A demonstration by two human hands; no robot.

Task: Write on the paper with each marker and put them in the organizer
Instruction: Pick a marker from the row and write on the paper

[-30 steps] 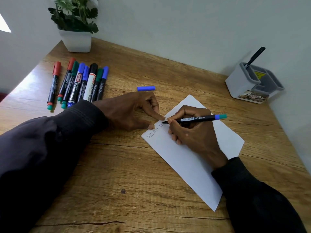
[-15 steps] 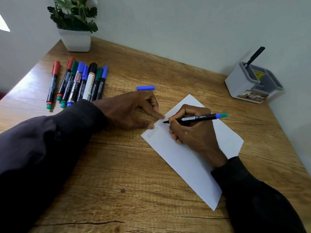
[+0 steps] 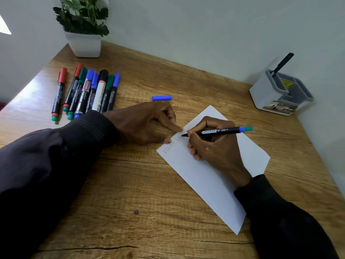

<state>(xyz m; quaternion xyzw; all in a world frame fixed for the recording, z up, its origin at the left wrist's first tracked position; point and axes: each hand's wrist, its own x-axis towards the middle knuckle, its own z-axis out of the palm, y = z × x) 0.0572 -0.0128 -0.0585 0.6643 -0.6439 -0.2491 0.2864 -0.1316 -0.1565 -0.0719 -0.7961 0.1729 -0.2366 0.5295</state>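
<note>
Marker [image 3: 220, 131], pinched in the right hand [image 3: 214, 148], has its tip on the paper [image 3: 205, 182], slanted for writing. The left hand [image 3: 141, 124] presses straight forefinger and thumb on the paper's edge, likely to stop it sliding. A blue cap [image 3: 161, 98] lies just beyond the left hand, handy for recapping; the organizer [image 3: 261, 92] stands well beyond the right.

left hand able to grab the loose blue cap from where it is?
Probably yes. The blue cap lies on the table just beyond the left hand, nothing between. That hand is pinning the paper at its edge, so it would have to let go.
</note>
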